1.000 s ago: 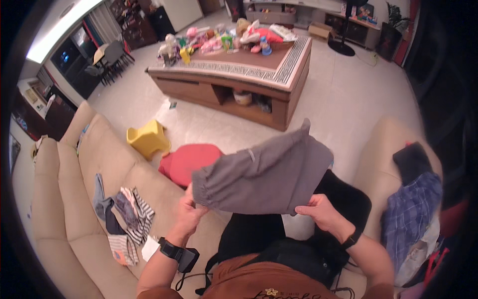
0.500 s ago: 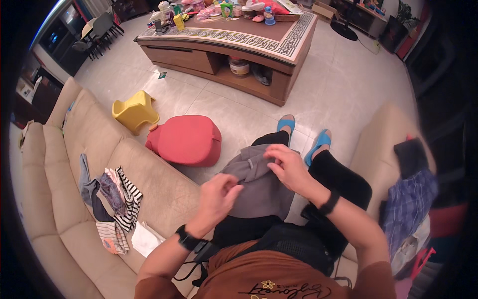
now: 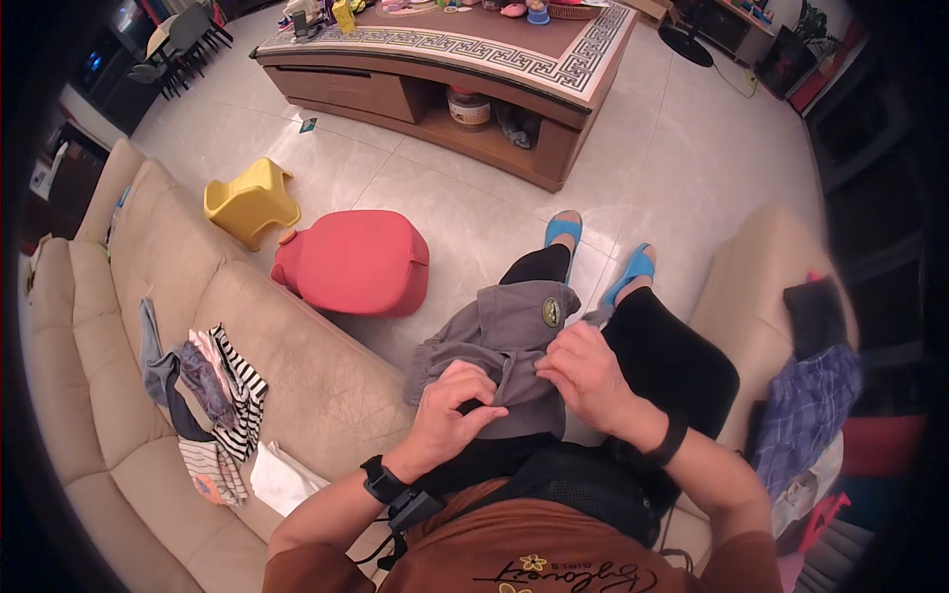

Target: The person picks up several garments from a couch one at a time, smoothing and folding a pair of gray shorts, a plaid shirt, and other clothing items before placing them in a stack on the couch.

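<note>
Across my lap lies a soft grey garment (image 3: 484, 336) with an oval green patch and a gathered edge at its left side; its folds keep me from telling its exact kind. My left hand (image 3: 457, 407) is closed with thumb and fingers pinching the cloth at its near part. Close beside it, my right hand (image 3: 590, 378) also pinches a fold of the grey cloth between thumb and fingertips. Both wrists wear dark bands.
Folded and loose clothes (image 3: 213, 395) and a white cloth (image 3: 282, 479) lie on the beige sofa to my left. A red stool-like seat (image 3: 361, 257), a yellow step stool (image 3: 252, 198) and a coffee table (image 3: 415, 104) stand ahead. More clothes (image 3: 806, 405) hang at my right.
Both hands have come lower, toward my body, and closed on the grey cloth. The garment is spread wider to the left, and its oval patch now shows. The view has shifted slightly.
</note>
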### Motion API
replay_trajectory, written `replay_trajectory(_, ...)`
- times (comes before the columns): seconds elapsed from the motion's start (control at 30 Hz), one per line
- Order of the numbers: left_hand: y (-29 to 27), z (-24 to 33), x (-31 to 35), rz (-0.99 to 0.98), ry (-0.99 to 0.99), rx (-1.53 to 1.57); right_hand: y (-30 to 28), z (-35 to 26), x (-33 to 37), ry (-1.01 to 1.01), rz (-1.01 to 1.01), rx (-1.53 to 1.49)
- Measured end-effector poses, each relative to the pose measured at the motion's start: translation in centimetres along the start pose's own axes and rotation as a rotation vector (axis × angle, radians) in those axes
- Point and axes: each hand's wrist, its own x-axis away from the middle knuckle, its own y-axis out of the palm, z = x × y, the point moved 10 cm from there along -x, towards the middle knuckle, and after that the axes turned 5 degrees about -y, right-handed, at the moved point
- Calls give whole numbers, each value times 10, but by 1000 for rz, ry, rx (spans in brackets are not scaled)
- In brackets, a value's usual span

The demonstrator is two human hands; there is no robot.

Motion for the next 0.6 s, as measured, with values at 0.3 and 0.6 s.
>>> replay_trajectory(0.3,-1,-23,21,-11,-341,-10,10,-33,20,-153,-10,-51)
replay_trajectory(0.6,2,-14,21,105,-359,-29,25,-46,25,-224,-136,26)
